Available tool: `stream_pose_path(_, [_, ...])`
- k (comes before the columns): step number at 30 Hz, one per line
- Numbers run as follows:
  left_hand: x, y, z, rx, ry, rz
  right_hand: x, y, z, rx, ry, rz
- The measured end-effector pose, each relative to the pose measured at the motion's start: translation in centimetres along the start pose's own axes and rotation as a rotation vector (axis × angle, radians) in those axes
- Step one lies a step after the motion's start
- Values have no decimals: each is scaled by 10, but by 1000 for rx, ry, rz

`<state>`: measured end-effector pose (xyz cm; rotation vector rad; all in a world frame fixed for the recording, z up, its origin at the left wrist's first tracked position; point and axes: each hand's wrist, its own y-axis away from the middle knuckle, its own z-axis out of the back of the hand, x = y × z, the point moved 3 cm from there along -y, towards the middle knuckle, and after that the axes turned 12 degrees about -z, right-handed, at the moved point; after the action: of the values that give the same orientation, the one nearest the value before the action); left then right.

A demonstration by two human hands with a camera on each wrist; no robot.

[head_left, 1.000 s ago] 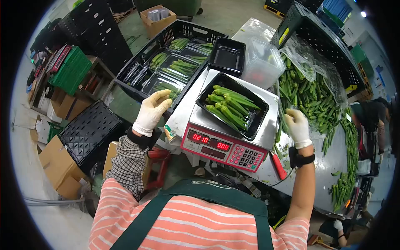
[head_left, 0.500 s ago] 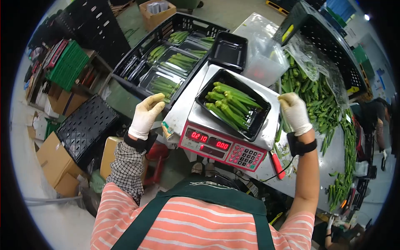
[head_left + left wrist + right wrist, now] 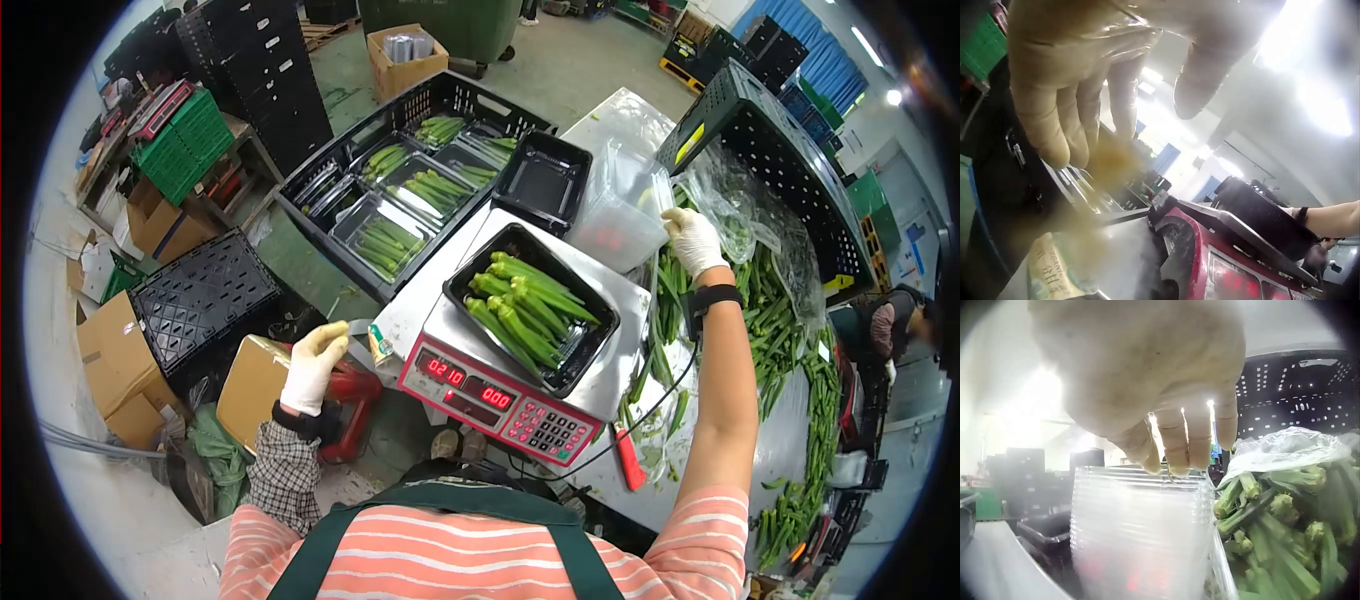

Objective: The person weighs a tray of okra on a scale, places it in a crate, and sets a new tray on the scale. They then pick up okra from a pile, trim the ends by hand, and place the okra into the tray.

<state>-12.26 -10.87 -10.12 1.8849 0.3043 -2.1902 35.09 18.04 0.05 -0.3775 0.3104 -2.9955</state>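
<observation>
Okra pods (image 3: 525,300) lie in a black tray (image 3: 590,365) on the metal plate of a red scale (image 3: 410,368), whose display reads 0.210. My gloved right hand (image 3: 693,242) is at a stack of clear plastic lids (image 3: 612,215); in the right wrist view its fingertips reach down right at the top edge of the stack (image 3: 1141,531). The gloved left hand (image 3: 316,368) hangs left of the scale with loosely bent fingers and nothing in them. A printed packet (image 3: 1054,265) lies below it in the left wrist view.
Beyond the scale sits an empty black tray (image 3: 545,175). A black crate (image 3: 330,245) at the left holds several covered okra packs. Loose okra (image 3: 765,300) spreads across the right of the table beside a tipped crate (image 3: 800,190). A red-handled knife (image 3: 628,460) lies near the front edge.
My right hand has moved away from the scale's right side, up to the lid stack. The left hand has drawn back lower and left. The okra tray stays on the scale; the head view has shifted.
</observation>
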Motion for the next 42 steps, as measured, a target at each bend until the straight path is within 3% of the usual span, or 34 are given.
stream_pose_path(5, [-14, 7, -14, -2, -60, -12, -20, -31, -11, 98, 53, 54])
stream_pose_path(7, [-12, 9, -20, -19, -78, -58, -18, -32, -5, 174, -20, -5])
stream_pose_path(9, [3, 9, -22, -56, 8, 31, -19, -34, -1, 298, -138, -95])
stream_pose_path(13, [-16, 14, -35, -61, 37, 22, -23, -38, -2, 509, -343, -279])
stream_pose_path(15, [-17, 15, -35, -81, 22, 8, -15, -41, 3, 344, -154, -118])
stream_pose_path(17, [-15, 20, -33, -85, -57, 34, -17, -47, -19, -56, 132, 78])
stream_pose_path(18, [-12, 21, -31, -87, -66, 14, -7, -38, -18, -146, 228, 157])
stream_pose_path(21, [-20, 27, -30, -115, -90, 19, -2, -23, -18, -36, 198, 294])
stream_pose_path(25, [-29, 27, -35, -110, -42, -23, -7, -48, -13, 108, 339, 240])
stream_pose_path(28, [-48, 22, -40, -102, -36, -86, -13, -53, 14, -399, -209, 82])
stream_pose_path(31, [-59, 5, -44, -41, 32, -113, -12, -45, 27, -342, -54, 112])
stream_pose_path(33, [-68, -11, -52, 1, 49, -155, -9, -33, 38, -636, -388, 125])
stream_pose_path(34, [-74, -21, -56, 21, 59, -205, -5, -24, 52, -741, -416, 91])
stream_pose_path(35, [-79, -31, -58, 51, 59, -258, -15, -26, 53, -664, -639, 4])
stream_pose_path(37, [-105, -49, -73, 71, 115, -346, 36, 25, 80, -270, -1282, -130])
stream_pose_path(39, [-123, -69, -92, 211, 318, -446, 86, 75, 76, 112, -1582, -64])
stream_pose_path(42, [-145, -87, -117, 420, 524, -455, 134, 142, 45, 375, -1877, -183])
